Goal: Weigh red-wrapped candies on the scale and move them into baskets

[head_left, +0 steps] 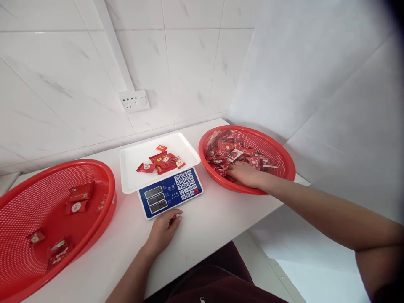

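The scale [172, 189] sits between the left basket [19, 214] and the right basket [217, 179], probably to keep all three within reach; its displays face the person, so they can be read from the near side. The right hand [244, 173] is down among the heaped red packets [232, 145] in the right basket; with its fingertips buried, I cannot tell whether it grasps any. The left hand [166, 229] rests loosely curled on the table [202, 227], just nearer than the scale, apparently for support, with nothing visible in it. Other red packets lie loose on the white tray [131, 174] and in the left basket.
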Motion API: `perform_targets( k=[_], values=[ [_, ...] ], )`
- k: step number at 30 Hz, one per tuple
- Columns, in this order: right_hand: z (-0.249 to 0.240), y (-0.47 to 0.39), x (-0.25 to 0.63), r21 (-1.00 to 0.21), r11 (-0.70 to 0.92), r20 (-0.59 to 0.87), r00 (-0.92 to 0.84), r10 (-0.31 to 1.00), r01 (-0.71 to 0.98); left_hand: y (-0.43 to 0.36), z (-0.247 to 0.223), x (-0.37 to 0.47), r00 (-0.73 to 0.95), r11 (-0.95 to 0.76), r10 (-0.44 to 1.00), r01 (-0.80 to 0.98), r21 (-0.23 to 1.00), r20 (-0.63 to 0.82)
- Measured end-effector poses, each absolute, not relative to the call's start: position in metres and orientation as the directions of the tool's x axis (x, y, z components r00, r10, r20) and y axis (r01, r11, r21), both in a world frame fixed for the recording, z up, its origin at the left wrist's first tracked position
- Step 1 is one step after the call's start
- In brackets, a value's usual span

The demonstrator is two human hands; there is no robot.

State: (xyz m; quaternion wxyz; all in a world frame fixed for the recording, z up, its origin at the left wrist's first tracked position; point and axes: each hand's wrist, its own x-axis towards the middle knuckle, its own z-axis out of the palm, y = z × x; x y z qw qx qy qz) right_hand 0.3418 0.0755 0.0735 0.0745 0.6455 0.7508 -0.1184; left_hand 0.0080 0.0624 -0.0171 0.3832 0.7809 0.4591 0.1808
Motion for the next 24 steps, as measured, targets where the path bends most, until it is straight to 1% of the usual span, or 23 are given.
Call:
perform_targets(
  k=[5,7,10,13,14,16,18,19,21,24],
  values=[
    [0.072,0.08,0.339,-0.11,0.075,-0.367,-0.11,0.924,0.991,0.062,-0.018,0.007,0.519,-0.285,0.852,0.578,0.765,-0.074],
    [0.074,0.083,0.348,-0.128,0.037,-0.382,-0.084,0.92,0.991,0.062,-0.019,0.007,0.522,-0.29,0.85,0.576,0.764,-0.071],
    [0.08,0.086,0.363,-0.186,-0.011,-0.358,-0.058,0.932,0.982,0.062,-0.02,0.007,0.522,-0.292,0.851,0.572,0.767,-0.066],
    [0.091,0.083,0.374,-0.257,-0.035,-0.302,-0.045,0.952,0.966,0.062,-0.02,0.007,0.524,-0.296,0.849,0.571,0.766,-0.063],
    [0.095,0.082,0.375,-0.31,-0.068,-0.289,-0.026,0.957,0.948,0.062,-0.02,0.007,0.526,-0.297,0.848,0.573,0.764,-0.065],
    [0.104,0.079,0.374,-0.487,-0.189,-0.29,0.046,0.956,0.853,0.062,-0.019,0.006,0.531,-0.299,0.844,0.578,0.759,-0.072],
    [0.111,0.078,0.367,-0.678,-0.298,-0.302,0.115,0.946,0.672,0.062,-0.019,0.006,0.535,-0.299,0.841,0.581,0.757,-0.078],
    [0.115,0.078,0.362,-0.746,-0.315,-0.295,0.132,0.946,0.587,0.062,-0.019,0.006,0.537,-0.3,0.84,0.581,0.757,-0.08],
    [0.12,0.079,0.349,-0.818,-0.283,-0.242,0.146,0.959,0.501,0.062,-0.02,0.006,0.538,-0.3,0.839,0.58,0.758,-0.079],
    [0.127,0.079,0.323,-0.848,-0.234,-0.168,0.176,0.97,0.477,0.061,-0.02,0.006,0.534,-0.299,0.843,0.569,0.766,-0.067]
  ],
)
